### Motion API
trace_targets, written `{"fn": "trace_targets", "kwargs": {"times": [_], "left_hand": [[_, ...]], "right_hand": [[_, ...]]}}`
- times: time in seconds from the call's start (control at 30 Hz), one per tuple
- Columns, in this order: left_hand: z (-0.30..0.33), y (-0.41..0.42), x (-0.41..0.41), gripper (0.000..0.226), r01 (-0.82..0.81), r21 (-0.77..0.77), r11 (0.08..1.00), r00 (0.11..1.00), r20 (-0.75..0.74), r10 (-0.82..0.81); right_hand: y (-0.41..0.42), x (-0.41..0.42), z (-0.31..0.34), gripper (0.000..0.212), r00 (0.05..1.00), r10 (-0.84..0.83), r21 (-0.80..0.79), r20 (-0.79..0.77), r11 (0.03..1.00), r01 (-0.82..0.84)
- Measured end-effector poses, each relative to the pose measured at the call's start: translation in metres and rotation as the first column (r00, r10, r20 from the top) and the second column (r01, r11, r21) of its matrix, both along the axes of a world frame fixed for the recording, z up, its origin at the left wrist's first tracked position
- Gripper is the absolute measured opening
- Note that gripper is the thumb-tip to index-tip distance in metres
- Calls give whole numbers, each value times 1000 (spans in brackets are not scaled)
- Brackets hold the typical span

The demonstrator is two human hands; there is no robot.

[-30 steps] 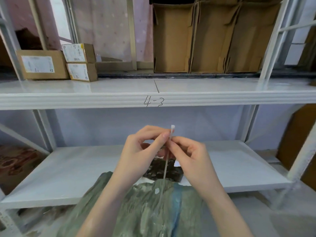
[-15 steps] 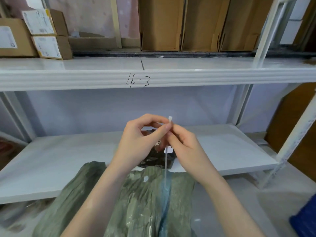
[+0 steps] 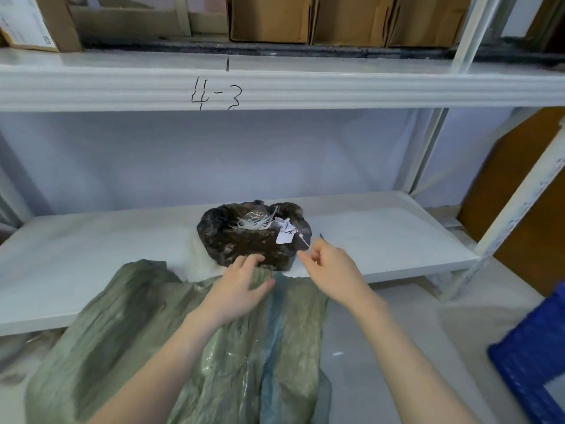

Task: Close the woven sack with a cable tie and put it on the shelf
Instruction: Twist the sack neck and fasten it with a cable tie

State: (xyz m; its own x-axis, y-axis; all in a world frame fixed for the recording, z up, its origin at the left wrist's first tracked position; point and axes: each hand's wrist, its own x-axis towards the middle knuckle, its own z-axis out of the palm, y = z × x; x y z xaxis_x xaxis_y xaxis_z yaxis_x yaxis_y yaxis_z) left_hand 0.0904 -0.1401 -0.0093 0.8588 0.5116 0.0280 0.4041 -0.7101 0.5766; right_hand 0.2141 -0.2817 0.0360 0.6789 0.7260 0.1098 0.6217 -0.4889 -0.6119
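The green woven sack [image 3: 275, 347] with a blue stripe stands in front of me, its top leaning on the front edge of the lower white shelf [image 3: 382, 237]. My left hand [image 3: 241, 286] lies on the sack's top with fingers spread, holding nothing. My right hand [image 3: 330, 270] is just to the right, above the shelf edge, pinching a thin white cable tie [image 3: 303, 242] between thumb and fingers. Behind both hands a dark crumpled bag [image 3: 244, 240] sits on the shelf with several white cable ties and a paper tag in it.
The upper shelf beam [image 3: 336, 90], marked "4-3", runs across above. Cardboard boxes [image 3: 269, 19] stand on it. A white shelf upright [image 3: 516, 209] slants at the right, with a brown board behind. A blue crate [image 3: 535, 347] sits on the floor at the lower right.
My hands have parted and dropped from in front of my face. The left let go of the tie and went down onto the sack; the right keeps the tie. The view tilted down.
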Motion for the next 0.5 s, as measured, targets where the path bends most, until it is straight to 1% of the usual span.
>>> {"fn": "trace_targets", "kwargs": {"times": [0.07,0.1,0.2,0.33,0.43,0.5], "left_hand": [[-9,-2,-1,58,-7,56,998,994,-110,13],[-11,-3,-2,60,-11,62,998,990,-139,19],[-13,-6,-2,62,-20,63,998,985,-169,31],[-8,-11,-1,63,-54,53,997,982,-178,63],[-5,-12,-1,63,-72,41,997,978,-195,79],[-4,-12,-2,62,-82,28,996,974,-208,86]], "right_hand": [[-2,3,-7,24,996,-58,-131,70,989,67],[-2,4,-10,27,991,-80,-172,104,980,97],[-1,6,-21,44,983,-116,-254,144,955,150],[1,-1,-35,70,983,-142,-416,117,892,178],[1,-4,-35,76,980,-172,-456,104,867,201],[3,-6,-34,72,985,-158,-424,67,889,171]]}}
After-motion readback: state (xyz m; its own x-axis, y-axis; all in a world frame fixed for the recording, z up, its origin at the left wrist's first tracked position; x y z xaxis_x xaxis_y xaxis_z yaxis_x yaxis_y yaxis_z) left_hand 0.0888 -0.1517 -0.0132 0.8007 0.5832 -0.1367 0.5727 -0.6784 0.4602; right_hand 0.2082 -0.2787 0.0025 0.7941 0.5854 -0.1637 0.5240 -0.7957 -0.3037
